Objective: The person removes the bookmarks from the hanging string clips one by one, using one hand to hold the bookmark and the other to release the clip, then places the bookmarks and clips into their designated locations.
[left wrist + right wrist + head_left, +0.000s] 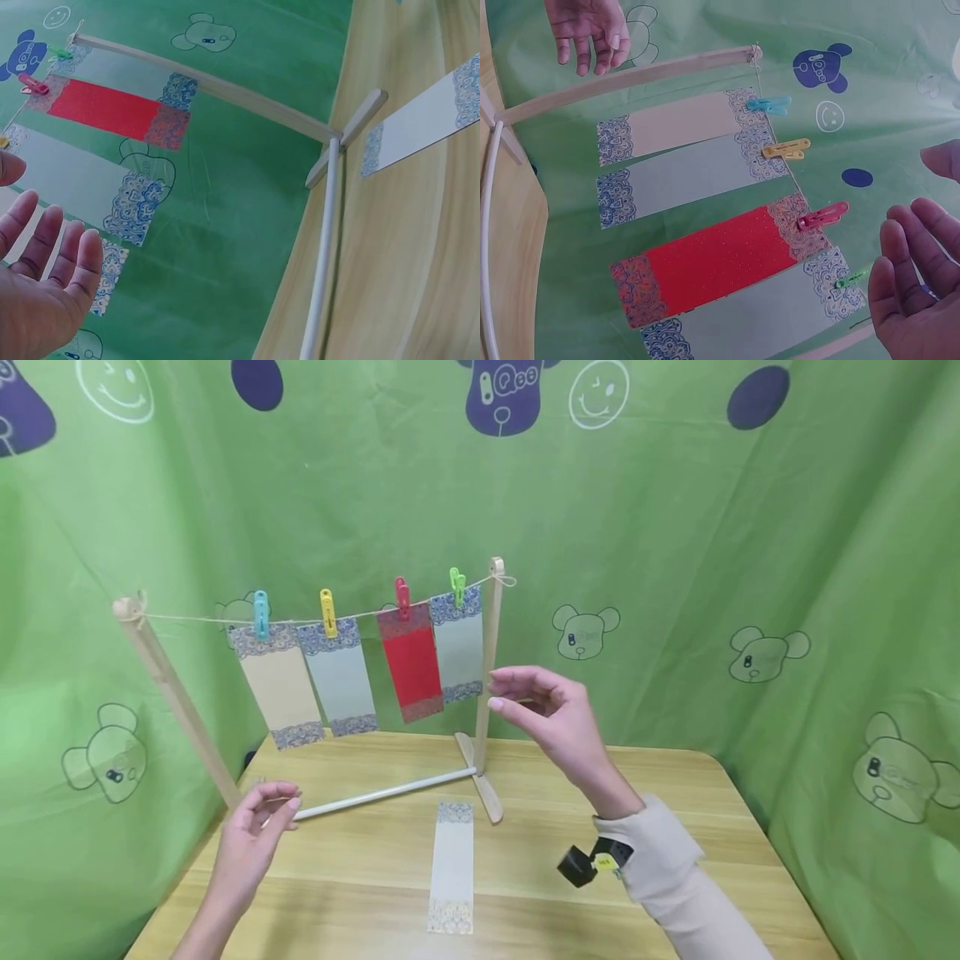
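Observation:
Four patterned paper cards hang from a string [187, 618] on a wooden stand. From left to right they are a cream card [279, 685] under a blue clothespin [261, 615], a pale blue card [341, 681] under a yellow clothespin [328, 613], a red card [412, 668] under a red clothespin [402, 598], and another pale card [460, 647] under a green clothespin [457, 587]. My right hand [551, 714] is raised beside the right post, fingers loosely bent around nothing. Lower left, my left hand [255, 831] hovers over the table near the stand's white bar, holding nothing.
A loose white card [452, 868] with patterned ends lies on the wooden table [600, 902]. The stand has a left post [176, 693], a right post [489, 668], a white crossbar [386, 793] and a wooden foot [486, 793]. Green printed curtain [675, 527] surrounds the table.

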Demonstrator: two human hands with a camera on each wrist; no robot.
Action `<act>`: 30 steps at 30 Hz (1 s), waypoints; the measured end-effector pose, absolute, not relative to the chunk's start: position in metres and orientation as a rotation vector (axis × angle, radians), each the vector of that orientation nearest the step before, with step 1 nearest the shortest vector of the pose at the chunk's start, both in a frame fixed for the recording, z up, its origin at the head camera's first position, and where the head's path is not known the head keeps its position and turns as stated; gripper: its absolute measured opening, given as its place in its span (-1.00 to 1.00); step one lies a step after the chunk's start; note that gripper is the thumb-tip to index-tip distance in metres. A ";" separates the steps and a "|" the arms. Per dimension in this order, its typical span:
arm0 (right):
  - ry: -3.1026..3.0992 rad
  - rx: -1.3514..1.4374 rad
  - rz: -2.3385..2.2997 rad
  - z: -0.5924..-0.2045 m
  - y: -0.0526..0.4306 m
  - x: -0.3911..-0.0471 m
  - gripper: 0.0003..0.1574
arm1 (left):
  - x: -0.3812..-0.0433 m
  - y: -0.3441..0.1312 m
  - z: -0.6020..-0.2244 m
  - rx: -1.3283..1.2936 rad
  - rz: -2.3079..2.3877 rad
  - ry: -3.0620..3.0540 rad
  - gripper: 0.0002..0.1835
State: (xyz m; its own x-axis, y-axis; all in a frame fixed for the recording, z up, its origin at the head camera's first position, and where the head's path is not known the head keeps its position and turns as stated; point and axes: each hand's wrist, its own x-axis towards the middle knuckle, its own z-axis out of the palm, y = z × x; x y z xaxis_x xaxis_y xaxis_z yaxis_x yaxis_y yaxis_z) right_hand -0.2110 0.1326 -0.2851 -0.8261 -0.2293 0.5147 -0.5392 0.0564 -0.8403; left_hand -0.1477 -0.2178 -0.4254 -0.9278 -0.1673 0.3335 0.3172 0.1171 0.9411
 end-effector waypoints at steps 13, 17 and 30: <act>-2.090 0.839 1.839 -0.274 0.117 -0.222 -0.63 | -0.156 -0.224 -0.416 -0.050 -1.914 -1.941 -0.75; -2.087 0.866 1.844 -0.269 0.112 -0.224 -0.62 | -0.158 -0.226 -0.413 -0.034 -1.899 -1.922 -0.76; -2.036 0.949 1.896 -0.256 0.093 -0.230 -0.59 | -0.165 -0.234 -0.404 0.036 -1.943 -1.777 -0.79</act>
